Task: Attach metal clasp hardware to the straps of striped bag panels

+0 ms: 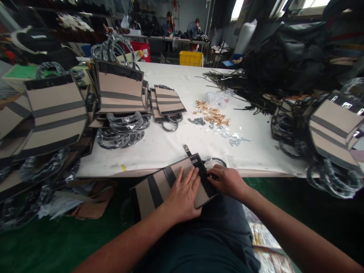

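Note:
A beige handbag panel with dark bands [162, 175] rests across my lap and against the table's front edge, tilted. My left hand [183, 189] lies on it with the fingers spread. On the panel's dark end strip, my right hand [226, 180] has its fingers pinched together; whatever is between them is hidden. Close to the left fingertips, a small metal plate [194, 161] shows on the strip. A dark strap with a gold-coloured fitting [186, 149] sticks out beyond the panel's far edge. A round handle [215, 161] curves out past its right end, partly behind my right hand.
Gold-coloured fittings [216, 116], dark metal pieces [197, 121] and silver-coloured pieces [237, 139] lie on the white table [136, 161]. Similar panels with plastic-wrapped handles are stacked left [121, 91] and right [332, 125]. Black straps [241, 89] heap at the back right. Two people work farther off.

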Demonstrator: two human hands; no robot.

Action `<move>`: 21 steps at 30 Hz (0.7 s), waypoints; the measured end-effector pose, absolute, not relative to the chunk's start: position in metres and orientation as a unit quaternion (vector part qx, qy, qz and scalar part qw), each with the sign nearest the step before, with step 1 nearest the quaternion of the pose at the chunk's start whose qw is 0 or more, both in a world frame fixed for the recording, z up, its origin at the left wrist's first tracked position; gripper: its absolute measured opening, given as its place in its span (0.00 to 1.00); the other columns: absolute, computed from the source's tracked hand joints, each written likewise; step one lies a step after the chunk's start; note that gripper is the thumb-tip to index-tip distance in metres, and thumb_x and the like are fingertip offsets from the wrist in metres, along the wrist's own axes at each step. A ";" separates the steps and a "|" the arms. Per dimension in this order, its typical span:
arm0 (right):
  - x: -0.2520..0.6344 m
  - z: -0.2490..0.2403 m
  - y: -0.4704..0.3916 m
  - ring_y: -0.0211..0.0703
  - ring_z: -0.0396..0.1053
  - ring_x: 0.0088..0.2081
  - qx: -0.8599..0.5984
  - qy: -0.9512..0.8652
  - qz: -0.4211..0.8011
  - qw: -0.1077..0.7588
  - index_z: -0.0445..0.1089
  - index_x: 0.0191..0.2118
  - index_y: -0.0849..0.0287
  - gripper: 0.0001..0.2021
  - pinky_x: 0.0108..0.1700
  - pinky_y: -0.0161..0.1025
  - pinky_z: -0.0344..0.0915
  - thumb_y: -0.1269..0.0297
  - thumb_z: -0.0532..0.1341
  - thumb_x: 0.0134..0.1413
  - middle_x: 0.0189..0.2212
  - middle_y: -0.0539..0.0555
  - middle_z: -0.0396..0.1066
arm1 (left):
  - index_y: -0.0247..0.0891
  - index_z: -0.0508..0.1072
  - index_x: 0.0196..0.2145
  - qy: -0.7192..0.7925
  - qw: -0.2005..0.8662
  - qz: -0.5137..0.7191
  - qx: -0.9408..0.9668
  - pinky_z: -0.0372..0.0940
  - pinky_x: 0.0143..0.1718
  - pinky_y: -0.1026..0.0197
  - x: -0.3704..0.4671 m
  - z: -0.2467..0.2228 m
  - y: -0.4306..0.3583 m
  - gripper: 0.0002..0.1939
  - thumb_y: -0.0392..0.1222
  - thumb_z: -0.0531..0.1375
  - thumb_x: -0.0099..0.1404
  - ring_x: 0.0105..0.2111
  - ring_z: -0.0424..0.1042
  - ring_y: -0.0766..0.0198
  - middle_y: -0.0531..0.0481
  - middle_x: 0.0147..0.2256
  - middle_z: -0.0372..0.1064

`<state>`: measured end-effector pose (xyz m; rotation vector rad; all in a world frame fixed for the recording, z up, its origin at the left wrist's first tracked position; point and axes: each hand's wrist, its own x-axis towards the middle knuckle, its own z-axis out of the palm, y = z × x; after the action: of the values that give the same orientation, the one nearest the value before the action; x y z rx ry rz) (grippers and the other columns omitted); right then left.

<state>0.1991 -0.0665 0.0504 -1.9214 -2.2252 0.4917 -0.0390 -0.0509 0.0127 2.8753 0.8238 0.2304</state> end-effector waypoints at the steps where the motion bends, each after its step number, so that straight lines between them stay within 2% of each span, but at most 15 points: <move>1: 0.201 0.050 -0.068 0.44 0.79 0.40 -0.645 -0.742 0.164 0.081 0.79 0.52 0.50 0.13 0.40 0.35 0.66 0.62 0.63 0.65 0.44 0.53 0.79 | 0.27 0.58 0.72 0.275 0.075 0.074 0.956 0.22 0.75 0.39 -0.039 0.016 -0.048 0.50 0.67 0.60 0.64 0.77 0.36 0.44 0.31 0.75 0.43; 9: 0.204 0.037 -0.077 0.46 0.80 0.39 -0.633 -0.748 0.160 0.123 0.78 0.56 0.50 0.16 0.40 0.37 0.70 0.62 0.62 0.66 0.44 0.54 0.79 | 0.30 0.58 0.72 0.274 0.095 0.067 0.955 0.28 0.77 0.41 -0.039 0.022 -0.034 0.51 0.67 0.62 0.61 0.77 0.37 0.45 0.35 0.76 0.44; 16: 0.229 0.059 -0.057 0.44 0.78 0.39 -0.660 -0.671 0.216 0.262 0.81 0.47 0.52 0.11 0.43 0.37 0.70 0.58 0.63 0.65 0.40 0.53 0.80 | 0.31 0.61 0.70 0.265 0.056 0.098 0.957 0.30 0.77 0.40 -0.040 0.018 -0.031 0.48 0.59 0.66 0.58 0.76 0.43 0.43 0.36 0.75 0.46; 18: 0.254 0.062 -0.038 0.45 0.79 0.40 -0.704 -0.637 0.174 0.260 0.82 0.45 0.52 0.11 0.44 0.38 0.70 0.57 0.64 0.64 0.40 0.53 0.81 | 0.32 0.61 0.70 0.260 0.039 0.114 0.958 0.30 0.77 0.40 -0.041 0.013 -0.028 0.47 0.59 0.65 0.60 0.75 0.44 0.43 0.37 0.75 0.46; 21: 0.303 0.060 -0.007 0.50 0.78 0.43 -0.790 -0.574 0.095 0.192 0.82 0.47 0.52 0.13 0.45 0.42 0.69 0.56 0.63 0.62 0.43 0.54 0.82 | 0.32 0.61 0.70 0.251 0.027 0.138 0.958 0.30 0.77 0.41 -0.043 0.007 -0.025 0.47 0.61 0.64 0.60 0.75 0.46 0.43 0.37 0.75 0.47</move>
<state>0.3027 -0.0068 0.0599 -2.2191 -1.6113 0.2675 -0.0430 -0.0249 0.0066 2.9584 0.7765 0.4258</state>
